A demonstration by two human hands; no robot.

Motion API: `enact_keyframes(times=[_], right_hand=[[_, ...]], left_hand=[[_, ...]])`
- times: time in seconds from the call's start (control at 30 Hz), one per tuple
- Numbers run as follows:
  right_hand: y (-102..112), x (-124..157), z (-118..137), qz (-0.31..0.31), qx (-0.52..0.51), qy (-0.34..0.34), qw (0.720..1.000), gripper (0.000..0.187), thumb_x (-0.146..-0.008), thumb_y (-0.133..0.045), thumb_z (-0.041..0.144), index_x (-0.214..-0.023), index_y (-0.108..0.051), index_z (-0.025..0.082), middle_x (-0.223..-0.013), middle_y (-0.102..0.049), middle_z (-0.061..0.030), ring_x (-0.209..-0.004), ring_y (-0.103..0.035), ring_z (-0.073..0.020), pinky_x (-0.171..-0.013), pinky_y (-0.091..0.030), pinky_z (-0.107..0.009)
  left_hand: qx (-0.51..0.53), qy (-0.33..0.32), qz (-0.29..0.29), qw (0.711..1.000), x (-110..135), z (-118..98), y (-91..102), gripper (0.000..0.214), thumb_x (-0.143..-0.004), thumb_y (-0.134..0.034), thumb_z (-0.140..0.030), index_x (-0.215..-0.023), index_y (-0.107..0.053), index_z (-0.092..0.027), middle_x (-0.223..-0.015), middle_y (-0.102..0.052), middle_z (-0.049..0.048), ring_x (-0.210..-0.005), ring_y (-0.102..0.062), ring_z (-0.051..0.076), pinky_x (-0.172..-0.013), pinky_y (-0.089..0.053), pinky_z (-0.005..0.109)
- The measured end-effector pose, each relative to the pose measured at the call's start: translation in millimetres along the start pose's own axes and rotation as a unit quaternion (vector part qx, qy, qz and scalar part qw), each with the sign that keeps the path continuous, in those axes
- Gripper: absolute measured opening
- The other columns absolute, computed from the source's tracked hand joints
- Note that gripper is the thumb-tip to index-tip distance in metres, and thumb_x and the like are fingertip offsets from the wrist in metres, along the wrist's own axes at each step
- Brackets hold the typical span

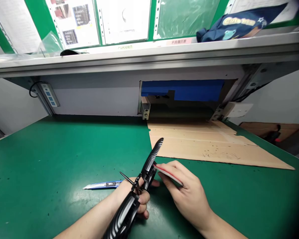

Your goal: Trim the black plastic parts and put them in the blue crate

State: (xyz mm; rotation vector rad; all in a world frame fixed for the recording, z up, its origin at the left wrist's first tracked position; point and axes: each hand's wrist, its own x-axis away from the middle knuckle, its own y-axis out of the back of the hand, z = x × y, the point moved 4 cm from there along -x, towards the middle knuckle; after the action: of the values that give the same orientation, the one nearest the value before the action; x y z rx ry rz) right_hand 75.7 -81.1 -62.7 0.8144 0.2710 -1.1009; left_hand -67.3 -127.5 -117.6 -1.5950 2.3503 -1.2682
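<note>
"Where's the black part?"

"In your left hand, held over the green mat. Your fingers wrap closed around its middle, which leaves the ribbed ends clear on either side of your grip."

"And your right hand?"

"It's pinching a red-edged strip between thumb and fingers, with the tip touching the black part. Holding it that close seems to steady the strip against the part."

"What's nearby?"

"A blue knife lies just beyond your left hand, and cardboard sits farther out to the right."
</note>
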Motion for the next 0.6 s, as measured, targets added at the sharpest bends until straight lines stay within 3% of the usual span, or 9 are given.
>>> enact_keyframes(times=[0.07, 0.17, 0.37, 0.4, 0.53, 0.6], right_hand=[[-6.1, 0.6, 1.9, 0.026, -0.012, 0.004, 1.0, 0.021, -0.094, -0.047, 0.025, -0.105, -0.064, 0.024, -0.086, -0.057, -0.0045, -0.074, -0.059, -0.0168, -0.065, -0.05, -0.027], [-8.7, -1.4, 3.5, 0.061, -0.045, -0.021, 0.997, 0.021, -0.095, -0.044, 0.027, -0.096, -0.065, 0.023, -0.08, -0.055, -0.0033, -0.071, -0.059, -0.0158, -0.065, -0.051, -0.027], [9.4, -12.5, -1.4, 0.204, -0.131, -0.067, 0.968, 0.021, -0.094, -0.049, 0.031, -0.089, -0.067, 0.021, -0.083, -0.061, -0.0028, -0.079, -0.061, -0.0175, -0.075, -0.05, -0.03], [13.4, -14.1, -3.4, 0.197, -0.133, -0.071, 0.969, 0.02, -0.093, -0.05, 0.032, -0.09, -0.067, 0.021, -0.084, -0.062, -0.0026, -0.08, -0.061, -0.0178, -0.077, -0.05, -0.03], [20.6, -15.4, -6.5, 0.066, -0.058, -0.066, 0.994, 0.018, -0.094, -0.051, 0.033, -0.092, -0.066, 0.022, -0.084, -0.061, -0.0025, -0.08, -0.059, -0.0175, -0.074, -0.048, -0.029], [12.6, -13.3, -1.4, 0.101, -0.05, -0.047, 0.993, 0.025, -0.096, -0.045, 0.032, -0.088, -0.066, 0.022, -0.081, -0.058, -0.0029, -0.076, -0.058, -0.0168, -0.07, -0.049, -0.028]], left_hand=[[0.005, 0.0, 0.021, 1.0, 0.5, 0.9, -0.7, 0.029, -0.083, -0.05, -0.043, -0.1, -0.059, -0.021, -0.04, -0.034, -0.0104, -0.032, -0.023, 0.006, -0.059, -0.036, 0.027], [0.01, -0.009, -0.016, 1.0, 2.7, 0.1, -0.9, 0.026, -0.085, -0.045, -0.037, -0.096, -0.061, -0.019, -0.039, -0.033, -0.0098, -0.032, -0.021, 0.006, -0.057, -0.034, 0.026], [-0.019, -0.007, -0.048, 0.999, 0.3, 2.9, -7.0, 0.034, -0.087, -0.038, -0.034, -0.1, -0.061, -0.013, -0.034, -0.03, -0.0099, -0.029, -0.021, 0.007, -0.053, -0.036, 0.028], [-0.02, -0.008, -0.045, 0.999, -1.0, 3.8, -6.9, 0.035, -0.086, -0.04, -0.035, -0.102, -0.06, -0.013, -0.033, -0.03, -0.0101, -0.029, -0.021, 0.008, -0.053, -0.036, 0.028], [-0.011, -0.015, -0.042, 0.999, -4.1, 6.5, -4.0, 0.035, -0.085, -0.044, -0.037, -0.105, -0.058, -0.013, -0.034, -0.032, -0.0098, -0.028, -0.024, 0.008, -0.052, -0.038, 0.027], [-0.009, -0.001, -0.063, 0.998, -4.4, 8.5, -1.6, 0.032, -0.085, -0.044, -0.038, -0.101, -0.058, -0.013, -0.034, -0.031, -0.0099, -0.028, -0.024, 0.007, -0.051, -0.038, 0.026]])
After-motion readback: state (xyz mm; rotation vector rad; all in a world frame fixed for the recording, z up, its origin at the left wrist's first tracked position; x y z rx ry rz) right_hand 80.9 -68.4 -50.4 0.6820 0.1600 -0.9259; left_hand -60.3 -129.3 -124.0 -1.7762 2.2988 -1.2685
